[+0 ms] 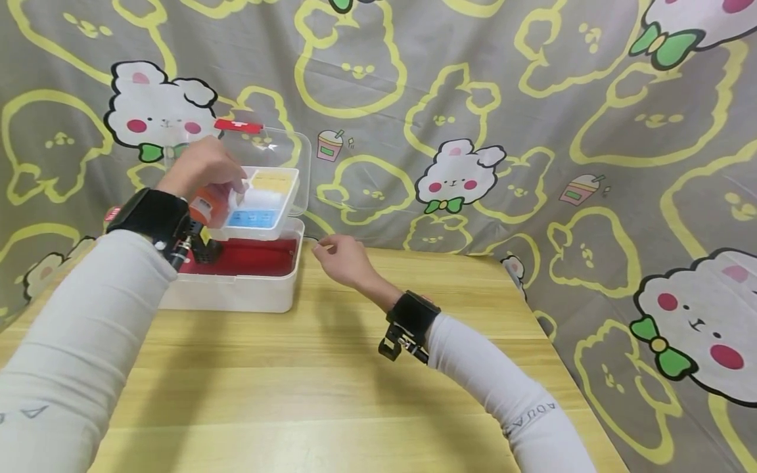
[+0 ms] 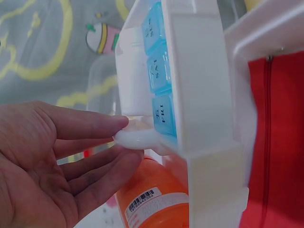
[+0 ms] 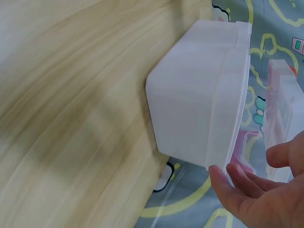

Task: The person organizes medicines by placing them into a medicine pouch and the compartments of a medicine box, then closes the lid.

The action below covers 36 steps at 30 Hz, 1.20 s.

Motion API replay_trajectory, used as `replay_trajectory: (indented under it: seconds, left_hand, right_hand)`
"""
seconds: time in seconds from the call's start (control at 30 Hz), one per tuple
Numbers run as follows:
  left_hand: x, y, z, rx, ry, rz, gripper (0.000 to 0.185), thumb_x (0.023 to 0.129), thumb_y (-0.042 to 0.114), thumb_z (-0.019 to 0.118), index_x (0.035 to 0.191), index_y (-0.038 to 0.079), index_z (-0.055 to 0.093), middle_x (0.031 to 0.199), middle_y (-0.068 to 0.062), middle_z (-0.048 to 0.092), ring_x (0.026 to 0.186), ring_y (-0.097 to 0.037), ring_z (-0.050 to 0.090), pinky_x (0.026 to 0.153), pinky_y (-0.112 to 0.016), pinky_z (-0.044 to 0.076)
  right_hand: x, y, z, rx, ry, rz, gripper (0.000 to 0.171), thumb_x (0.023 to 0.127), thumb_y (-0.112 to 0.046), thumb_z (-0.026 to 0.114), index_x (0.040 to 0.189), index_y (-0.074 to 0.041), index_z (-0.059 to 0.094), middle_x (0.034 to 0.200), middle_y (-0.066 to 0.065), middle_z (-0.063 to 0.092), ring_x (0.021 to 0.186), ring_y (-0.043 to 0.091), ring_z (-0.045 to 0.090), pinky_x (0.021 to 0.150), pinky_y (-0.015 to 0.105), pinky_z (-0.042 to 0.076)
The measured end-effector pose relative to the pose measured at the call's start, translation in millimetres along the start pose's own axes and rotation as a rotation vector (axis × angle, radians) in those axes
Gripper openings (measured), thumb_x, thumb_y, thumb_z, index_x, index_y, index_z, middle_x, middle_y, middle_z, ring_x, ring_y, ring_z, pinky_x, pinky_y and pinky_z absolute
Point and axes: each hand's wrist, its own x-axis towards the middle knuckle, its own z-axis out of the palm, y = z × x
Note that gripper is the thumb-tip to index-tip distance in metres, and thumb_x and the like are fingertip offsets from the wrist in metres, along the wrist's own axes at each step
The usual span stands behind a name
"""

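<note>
Table front: the wooden table (image 1: 331, 394) lies bare between the two sleeves, broad open room right up to the near edge.
Right hand: the right hand (image 1: 342, 257) hovers just off the right end wall of the white box (image 1: 236, 289), fingers loosely bent and a little apart, holding nothing; in the right wrist view the fingertips (image 3: 221, 176) sit close to the box rim, and whether they touch it cannot be told.
Room at right: from the box's right wall to the table's right edge the wood is open; the patterned cloth (image 1: 532, 131) drops away past that edge.
White box: it stands at the table's far left, lid off the base, its red lining (image 1: 248, 256) showing inside.
Tray: a white tray (image 1: 260, 207) sits tilted over the box opening, holding a blue pill organiser (image 1: 253, 218) and a yellow pack (image 1: 273, 180).
Left hand: the left hand (image 1: 204, 167) is over the tray's left edge; fingers near straight and lightly together, fingertips (image 2: 111, 126) touching a small white tab (image 2: 137, 137) at the tray's rim.
Orange bottle: the orange bottle (image 2: 152, 194) lies just below the left hand, beside the tray.
Clear lid: the clear lid (image 1: 290, 148) stands upright behind the tray, against the cloth.
</note>
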Motion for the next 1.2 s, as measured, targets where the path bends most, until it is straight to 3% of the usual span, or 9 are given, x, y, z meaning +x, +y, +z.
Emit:
replay_trajectory:
  seconds: [0.23, 0.47, 0.67, 0.83, 0.97, 1.2]
  left_hand:
    - [5.2, -23.4, -9.6, 0.014, -0.011, -0.095, 0.048, 0.092, 0.021, 0.072, 0.13, -0.004, 0.057, 0.11, -0.027, 0.065, 0.079, -0.034, 0.072, 0.072, -0.04, 0.061]
    - [7.1, -41.4, -9.1, -0.026, -0.02, -0.141, 0.051, 0.091, 0.012, 0.072, 0.135, -0.007, 0.053, 0.108, -0.03, 0.066, 0.076, -0.036, 0.073, 0.074, -0.045, 0.063]
    - [5.8, -51.1, -8.3, -0.033, -0.01, -0.192, 0.047, 0.089, 0.009, 0.075, 0.127, -0.01, 0.057, 0.094, -0.028, 0.07, 0.073, -0.036, 0.072, 0.073, -0.046, 0.063]
    - [3.6, -57.5, -9.1, -0.035, -0.054, -0.234, 0.045, 0.092, 0.01, 0.072, 0.126, -0.014, 0.056, 0.09, -0.027, 0.071, 0.075, -0.038, 0.073, 0.075, -0.045, 0.063]
    - [3.8, -63.3, -6.8, -0.022, -0.085, -0.231, 0.045, 0.091, 0.009, 0.074, 0.123, -0.016, 0.056, 0.086, -0.025, 0.072, 0.074, -0.037, 0.073, 0.075, -0.045, 0.063]
    - [2.7, -66.7, -4.6, -0.026, -0.122, -0.256, 0.049, 0.091, 0.01, 0.074, 0.125, -0.018, 0.053, 0.088, -0.027, 0.072, 0.078, -0.038, 0.073, 0.081, -0.048, 0.062]
  right_hand:
    - [13, -5, 20, 0.038, 0.024, 0.057, 0.035, 0.1, -0.03, 0.059, 0.125, -0.008, 0.072, 0.112, 0.01, 0.076, 0.099, 0.02, 0.072, 0.076, 0.026, 0.056]
    - [21, -12, 38, 0.161, 0.02, 0.109, 0.037, 0.099, -0.024, 0.06, 0.128, -0.003, 0.069, 0.103, 0.015, 0.077, 0.082, 0.021, 0.075, 0.06, 0.019, 0.05]
    - [23, -13, 48, 0.194, 0.05, 0.16, 0.039, 0.097, -0.019, 0.064, 0.133, -0.005, 0.066, 0.1, 0.013, 0.078, 0.08, 0.019, 0.076, 0.062, 0.02, 0.053]
    - [24, -10, 51, 0.23, 0.066, 0.176, 0.041, 0.096, -0.018, 0.066, 0.135, -0.007, 0.065, 0.099, 0.014, 0.078, 0.078, 0.021, 0.076, 0.062, 0.022, 0.054]
    - [23, -10, 51, 0.244, 0.062, 0.175, 0.041, 0.096, -0.018, 0.065, 0.136, -0.007, 0.064, 0.099, 0.015, 0.078, 0.079, 0.025, 0.077, 0.059, 0.021, 0.052]
    - [22, -9, 51, 0.22, 0.055, 0.161, 0.043, 0.098, -0.019, 0.064, 0.139, -0.008, 0.062, 0.097, 0.014, 0.078, 0.077, 0.02, 0.075, 0.059, 0.021, 0.052]
